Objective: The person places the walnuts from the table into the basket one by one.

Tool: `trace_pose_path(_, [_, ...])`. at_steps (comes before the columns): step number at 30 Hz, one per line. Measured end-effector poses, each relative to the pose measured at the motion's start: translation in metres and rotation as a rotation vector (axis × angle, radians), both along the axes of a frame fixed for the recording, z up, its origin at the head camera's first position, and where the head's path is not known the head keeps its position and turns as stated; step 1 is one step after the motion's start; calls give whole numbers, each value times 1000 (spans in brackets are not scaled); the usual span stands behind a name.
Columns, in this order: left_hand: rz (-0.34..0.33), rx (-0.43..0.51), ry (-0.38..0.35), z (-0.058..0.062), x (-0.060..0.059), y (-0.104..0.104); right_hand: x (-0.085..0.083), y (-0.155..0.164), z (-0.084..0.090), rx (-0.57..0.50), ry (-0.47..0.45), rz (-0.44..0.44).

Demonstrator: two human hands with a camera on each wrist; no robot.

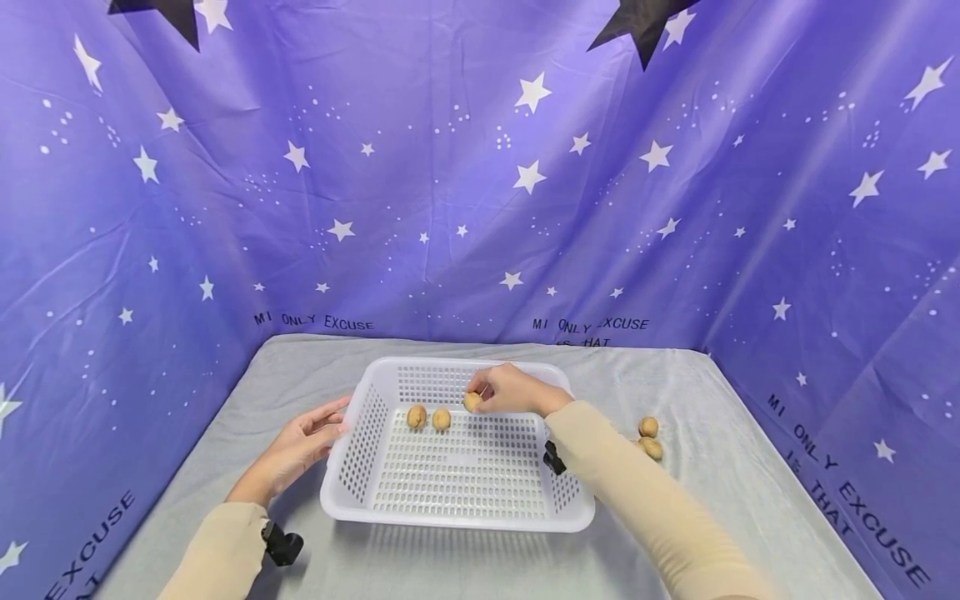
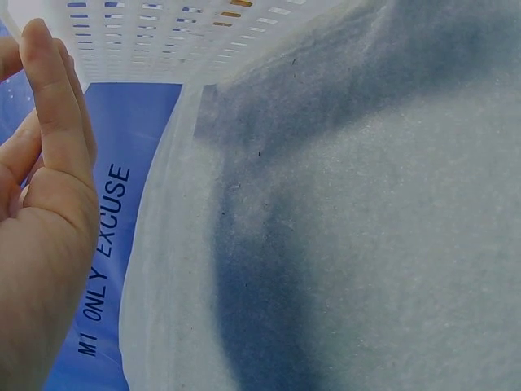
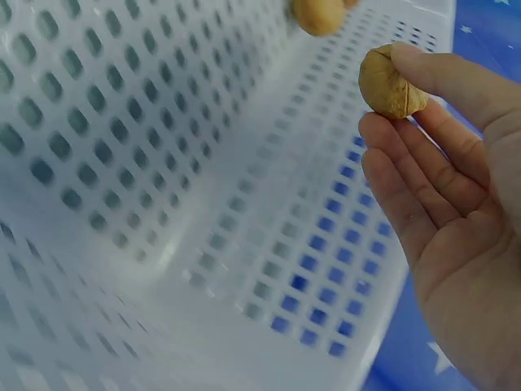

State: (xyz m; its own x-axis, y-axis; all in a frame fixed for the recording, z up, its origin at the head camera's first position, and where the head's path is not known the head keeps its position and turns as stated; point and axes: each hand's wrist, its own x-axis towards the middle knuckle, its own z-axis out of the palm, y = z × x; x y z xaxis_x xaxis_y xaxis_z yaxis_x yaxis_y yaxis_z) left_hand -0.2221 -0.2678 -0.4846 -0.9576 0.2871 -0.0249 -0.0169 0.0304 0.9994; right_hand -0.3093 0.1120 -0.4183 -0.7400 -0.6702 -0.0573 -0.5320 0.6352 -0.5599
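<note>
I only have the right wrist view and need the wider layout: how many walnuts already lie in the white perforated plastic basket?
Observer: Two tan walnuts lie on the basket floor, beside the one the right hand pinches.
Operator: Any left outside?
Observer: Two more walnuts sit on the grey cloth, right of the basket.
Operator: And the left hand?
Observer: The left hand rests with straight fingers at the basket's left rim.
</note>
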Motion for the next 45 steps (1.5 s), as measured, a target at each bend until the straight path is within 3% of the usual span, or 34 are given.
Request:
trace_pose_path(12, [-18,24,16,-1,0,0,1,-15,-36,-18,-118,-68])
trace_pose_path(25, [-18,27,21,-1,0,0,1,-19,-46,-17,-80,-92])
trace_pose_path(33, [-19,33,16,-2,0,0,2,-12,-34,1,-92,-73])
trace_pose_path(45, [-16,18,5,-1,0,-1,2,9,12,12,-9,-30])
